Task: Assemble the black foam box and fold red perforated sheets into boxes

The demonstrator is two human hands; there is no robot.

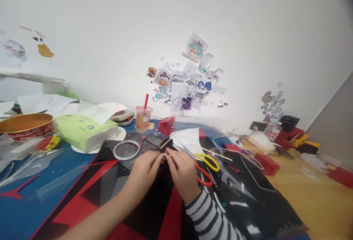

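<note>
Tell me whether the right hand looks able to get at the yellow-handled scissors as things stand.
Probably yes: the yellow-handled scissors lie just beside the right hand, their loop apparently uncovered. However, it meets the left hand at something too small to make out, so it may need freeing first.

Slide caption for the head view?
Left hand and right hand, fingers close together, beside yellow-handled scissors; drink cup farther back.

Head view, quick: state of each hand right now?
Left hand: closed, fingertips pinched; what it holds is too small to tell.
Right hand: closed, fingertips meeting the left's; held item can't be told.
</note>
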